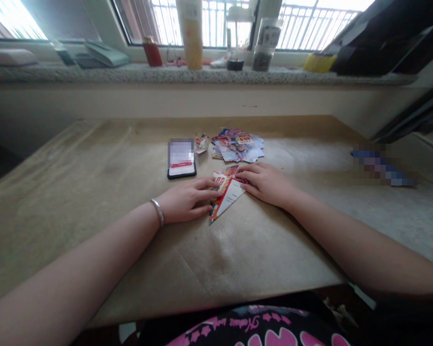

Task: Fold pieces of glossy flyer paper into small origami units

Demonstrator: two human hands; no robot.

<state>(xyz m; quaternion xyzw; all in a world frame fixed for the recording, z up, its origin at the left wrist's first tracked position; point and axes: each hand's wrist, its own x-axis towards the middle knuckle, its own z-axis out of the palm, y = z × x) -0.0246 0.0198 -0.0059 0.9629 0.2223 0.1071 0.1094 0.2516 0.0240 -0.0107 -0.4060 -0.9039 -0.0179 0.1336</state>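
Observation:
A folded sheet of printed paper (231, 196), red, orange and white, lies on the table between my hands, with one sharp corner pointing toward me. My left hand (189, 198) rests on its left side, fingers stretched out and spread. On the upper right part of the paper lie the fingertips of my right hand (267, 182); its fingers are extended and partly cover the print. Just beyond the paper sits a pile of colourful printed sheets (238, 145). A small folded paper piece (202, 143) stands to the left of that pile.
A phone (181, 166) with a lit, blurred screen lies beyond my left hand on the table (130, 158). At the far right is a blurred blue item (382, 167). The windowsill (111, 74) behind holds a red container (152, 52), a tall yellow bottle (194, 43) and several other items.

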